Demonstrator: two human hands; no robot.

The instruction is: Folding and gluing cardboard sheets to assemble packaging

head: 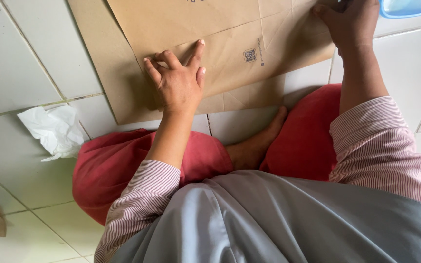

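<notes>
Grey apron (278, 219); left hand (179, 83) flat on brown paper bag (210, 34).

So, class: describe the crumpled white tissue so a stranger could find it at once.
Start at the brown paper sheets the left hand presses on the tiled floor. Look left of them, beside the red-clad knee: the tissue is the only crumpled white thing there.

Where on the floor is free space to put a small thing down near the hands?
Bare white tile floor lies left of the brown paper sheets, above the crumpled white tissue. A second patch is right of the right hand, below the blue bowl. It is crowded around the left hand, the red-trousered knees and the bare foot.
</notes>
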